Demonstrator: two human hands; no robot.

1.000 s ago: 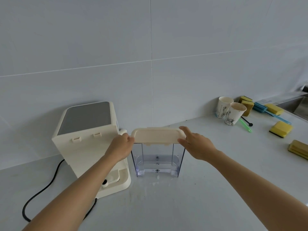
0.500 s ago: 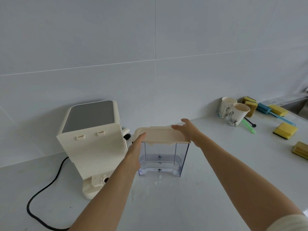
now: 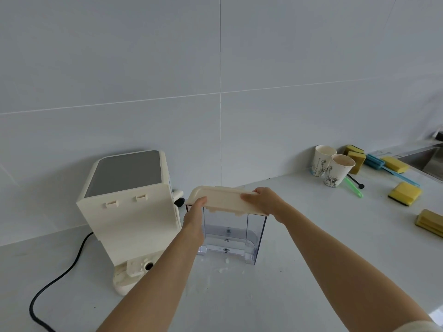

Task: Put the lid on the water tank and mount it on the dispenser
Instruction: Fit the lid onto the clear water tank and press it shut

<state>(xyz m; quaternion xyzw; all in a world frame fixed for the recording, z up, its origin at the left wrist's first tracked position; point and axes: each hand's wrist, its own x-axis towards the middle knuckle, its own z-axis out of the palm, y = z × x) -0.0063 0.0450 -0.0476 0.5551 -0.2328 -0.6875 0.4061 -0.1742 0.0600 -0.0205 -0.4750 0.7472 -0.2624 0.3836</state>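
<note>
A clear plastic water tank (image 3: pixel 254 238) stands upright on the white counter, just right of the cream dispenser (image 3: pixel 130 209). A cream lid (image 3: pixel 223 200) lies tilted over the tank's open top, its left end raised. My left hand (image 3: pixel 195 218) touches the lid's left front edge with its fingertips. My right hand (image 3: pixel 265 202) lies on the lid's right end, fingers curled over it. The dispenser's empty base plate (image 3: pixel 137 268) shows at its lower front.
A black power cord (image 3: pixel 55 282) runs from the dispenser to the lower left. Two paper cups (image 3: pixel 329 165) stand at the back right, with yellow sponges (image 3: pixel 405 192), a blue brush (image 3: pixel 383 165) and a sink edge (image 3: pixel 424 152) further right. Water drops lie before the tank.
The lid has come down from above the tank onto its top. My right hand shifted over the lid's right end, and my left hand slid to the front left edge.
</note>
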